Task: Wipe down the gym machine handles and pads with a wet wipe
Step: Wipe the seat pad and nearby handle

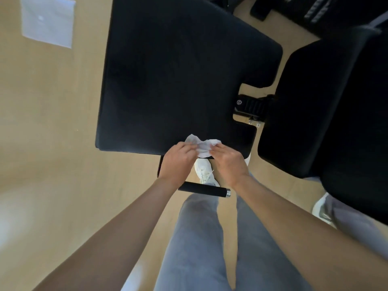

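Both the left hand (178, 158) and right hand (225, 159) pinch one crumpled wet wipe (202, 147) between curled fingers. They hold it over the near edge of one black pad (178, 80).

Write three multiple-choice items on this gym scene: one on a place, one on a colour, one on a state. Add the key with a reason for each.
1. Where is the wipe?
A) at the near edge of the pad
B) in a bin
C) on a shelf

2. What colour is the grip of the handle?
A) red
B) black
C) yellow

3. How is the wipe held?
A) by one hand alone
B) it lies loose, untouched
C) pinched by both hands

Key:
1 A: the crumpled wipe shows against the pad's near edge.
2 B: the grip is black, with a silver end cap.
3 C: the left hand and the right hand each pinch one side of it.
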Demonstrator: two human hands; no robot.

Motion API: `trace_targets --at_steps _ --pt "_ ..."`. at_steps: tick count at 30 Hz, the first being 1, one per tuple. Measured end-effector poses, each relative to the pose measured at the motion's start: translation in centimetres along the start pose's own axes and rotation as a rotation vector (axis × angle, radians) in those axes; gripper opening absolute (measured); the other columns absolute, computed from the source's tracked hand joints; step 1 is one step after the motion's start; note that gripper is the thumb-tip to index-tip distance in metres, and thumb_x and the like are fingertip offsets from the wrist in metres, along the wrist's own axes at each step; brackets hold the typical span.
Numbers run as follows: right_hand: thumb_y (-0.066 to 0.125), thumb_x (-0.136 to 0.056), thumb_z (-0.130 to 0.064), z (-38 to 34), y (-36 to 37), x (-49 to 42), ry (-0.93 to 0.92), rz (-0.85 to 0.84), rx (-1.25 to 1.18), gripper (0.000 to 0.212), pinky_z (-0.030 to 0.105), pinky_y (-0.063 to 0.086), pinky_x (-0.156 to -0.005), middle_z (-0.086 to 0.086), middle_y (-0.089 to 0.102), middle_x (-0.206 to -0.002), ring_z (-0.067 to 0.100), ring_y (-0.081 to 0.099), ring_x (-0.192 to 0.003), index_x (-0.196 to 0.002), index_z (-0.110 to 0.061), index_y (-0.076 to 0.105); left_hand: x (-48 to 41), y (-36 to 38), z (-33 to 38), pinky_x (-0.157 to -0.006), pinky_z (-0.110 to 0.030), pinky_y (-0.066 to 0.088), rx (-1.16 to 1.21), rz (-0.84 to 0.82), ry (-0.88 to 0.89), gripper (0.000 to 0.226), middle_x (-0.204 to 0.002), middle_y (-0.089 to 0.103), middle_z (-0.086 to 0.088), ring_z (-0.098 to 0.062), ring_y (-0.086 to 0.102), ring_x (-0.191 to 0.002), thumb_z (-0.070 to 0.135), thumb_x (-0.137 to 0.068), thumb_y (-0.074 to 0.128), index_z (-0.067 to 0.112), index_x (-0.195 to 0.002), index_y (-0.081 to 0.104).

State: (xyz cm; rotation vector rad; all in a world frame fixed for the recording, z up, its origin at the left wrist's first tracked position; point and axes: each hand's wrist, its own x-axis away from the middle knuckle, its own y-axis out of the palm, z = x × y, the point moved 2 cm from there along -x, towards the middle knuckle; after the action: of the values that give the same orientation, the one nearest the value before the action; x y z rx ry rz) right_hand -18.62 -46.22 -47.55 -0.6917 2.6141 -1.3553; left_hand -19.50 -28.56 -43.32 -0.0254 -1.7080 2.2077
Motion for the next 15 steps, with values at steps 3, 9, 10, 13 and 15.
trace_targets --at_steps 3,9,10,13,15 --pt "0.070 -0.089 -0.003 -0.9 -2.7 -0.1 0.330 -0.177 -0.263 0.015 0.036 0.058 -0.079 0.001 0.076 -0.088 0.021 0.067 -0.077 -0.094 -0.014 0.079 0.0 -2.0 0.3 -0.076 -0.030 0.043 0.305 -0.153 -0.364 0.012 -0.094 0.068 0.006 -0.013 0.058 -0.092 0.027 -0.097 0.064 0.027 -0.104 0.074" --pt "0.056 -0.094 0.000 -3.9 -10.5 2.0 0.708 -0.170 -0.874 0.022 0.026 0.053 -0.076 -0.005 0.071 -0.088 0.011 0.064 -0.083 -0.099 -0.011 0.075 1.1 -9.1 2.8 -0.072 -0.022 0.050 0.953 -0.056 -0.697 0.015 -0.084 0.071 0.005 -0.007 0.064 -0.078 0.025 -0.094 0.071 0.012 -0.087 0.074" --pt "0.056 -0.097 -0.002 -5.0 -12.0 2.6 0.769 -0.153 -1.037 0.020 0.025 0.054 -0.073 -0.001 0.071 -0.090 0.012 0.066 -0.082 -0.104 -0.006 0.074 1.6 -10.3 3.6 -0.071 -0.023 0.050 1.036 -0.046 -0.711 0.017 -0.083 0.070 0.002 -0.008 0.063 -0.078 0.026 -0.095 0.070 0.011 -0.089 0.073" --pt "0.059 -0.103 -0.022 -8.4 -16.6 4.8 0.804 -0.145 -1.245 0.021 0.028 0.057 -0.075 0.003 0.073 -0.091 0.015 0.071 -0.083 -0.113 -0.008 0.070 3.2 -14.1 5.8 -0.076 -0.033 0.056 1.202 -0.033 -0.742 0.022 -0.096 0.075 -0.010 -0.016 0.069 -0.087 0.032 -0.099 0.067 0.012 -0.101 0.075" --pt "0.076 -0.091 -0.030 -10.5 -18.9 6.2 0.739 -0.096 -1.066 0.025 0.032 0.059 -0.080 0.003 0.072 -0.092 0.015 0.070 -0.085 -0.111 -0.018 0.067 4.3 -16.8 7.3 -0.077 -0.035 0.058 1.268 -0.027 -0.709 0.024 -0.102 0.076 -0.013 -0.019 0.073 -0.090 0.032 -0.100 0.064 0.011 -0.104 0.075"
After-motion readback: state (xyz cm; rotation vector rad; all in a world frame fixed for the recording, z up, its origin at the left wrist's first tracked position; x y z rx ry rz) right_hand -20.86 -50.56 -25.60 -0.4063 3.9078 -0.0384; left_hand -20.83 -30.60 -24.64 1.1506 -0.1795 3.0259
